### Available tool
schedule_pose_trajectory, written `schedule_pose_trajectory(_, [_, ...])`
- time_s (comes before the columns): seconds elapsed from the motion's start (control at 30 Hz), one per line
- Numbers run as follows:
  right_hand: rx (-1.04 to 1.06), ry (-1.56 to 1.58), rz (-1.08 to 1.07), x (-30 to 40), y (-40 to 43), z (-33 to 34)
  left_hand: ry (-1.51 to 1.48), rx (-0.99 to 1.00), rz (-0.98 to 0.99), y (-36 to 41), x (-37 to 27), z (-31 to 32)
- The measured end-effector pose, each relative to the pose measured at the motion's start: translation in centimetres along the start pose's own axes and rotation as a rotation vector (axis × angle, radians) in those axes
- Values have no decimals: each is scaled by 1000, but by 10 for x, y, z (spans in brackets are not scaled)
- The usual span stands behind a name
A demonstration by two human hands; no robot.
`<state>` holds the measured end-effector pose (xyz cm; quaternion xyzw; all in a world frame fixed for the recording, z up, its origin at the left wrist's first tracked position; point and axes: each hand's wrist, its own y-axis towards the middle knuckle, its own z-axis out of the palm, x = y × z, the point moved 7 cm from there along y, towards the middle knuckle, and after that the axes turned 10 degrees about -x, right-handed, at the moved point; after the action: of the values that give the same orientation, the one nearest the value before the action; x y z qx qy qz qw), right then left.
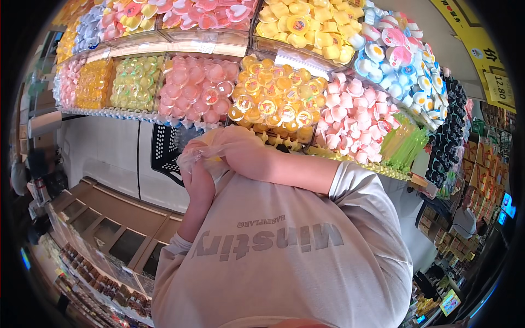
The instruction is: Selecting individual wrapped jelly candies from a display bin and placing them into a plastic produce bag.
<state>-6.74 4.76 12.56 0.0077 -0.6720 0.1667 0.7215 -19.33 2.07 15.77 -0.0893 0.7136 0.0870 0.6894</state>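
My left hand (198, 180) is raised in front of my chest, its fingers closed on a thin clear plastic bag (201, 157). My right arm crosses over from the right, and my right hand (236, 139) is bent against the same bag. Film stretches between both hands and lies along the right wrist. The right fingers are hidden, so their grip cannot be made out. Something pale yellow shows through the bag, too blurred to name. Just past the hands stands a black perforated plastic basket (164, 152), partly covered by them.
Beyond the hands, a tiered display holds yellow jelly cups (283, 92), pink round cups (197, 84), pale pink cups (352, 117) and green stick packs (404, 149). A yellow price sign (478, 49) hangs at upper right. Brown cabinet (119, 221) stands at left. People are in the background.
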Motion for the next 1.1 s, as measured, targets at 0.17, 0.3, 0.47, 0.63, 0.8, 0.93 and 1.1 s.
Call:
schedule_pose_trajectory(0.17, [118,175,120,-56,11,12,24,-50,-53,0,-1,1])
schedule_pose_trajectory(0.3, [239,-80,130,-29,9,6,43,-22,-15,-1,0,-1])
schedule_pose_trajectory(0.47, [175,162,-17,5,10,10,123,-126,-26,3,1,-9])
schedule_pose_trajectory(0.63, [174,-638,-632,61,-6,10,-64,-266,-172,12,9,-25])
schedule_pose_trajectory(0.8, [136,-384,-249,66,-30,-43,-76,-225,-188,12,14,-32])
schedule_pose_trajectory(0.93, [37,-480,-388,57,-33,-60,-9,-206,-255,5,10,-17])
schedule_pose_trajectory(1.1, [34,-726,-351,-3,-18,-37,-139,-145,-346,-4,22,-2])
